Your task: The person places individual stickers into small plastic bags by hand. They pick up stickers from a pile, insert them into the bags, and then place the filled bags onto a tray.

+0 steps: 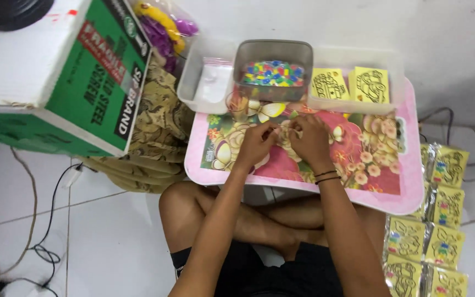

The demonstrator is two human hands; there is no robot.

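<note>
— What are the hands doing?
— The left hand [255, 144] and right hand [309, 140] meet over the pink tabletop [413, 187], fingers pinched narrow on something small, hidden between them.
— And nearby?
— A tub of coloured beads [273, 73] just behind.

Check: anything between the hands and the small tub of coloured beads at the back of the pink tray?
Nothing visible. Left hand and right hand meet mid-tray; only bare pink floral tray separates them from the grey tub of coloured beads.

Small item pinched between left hand [255, 144] and right hand [309, 141], hidden by fingers.
</note>
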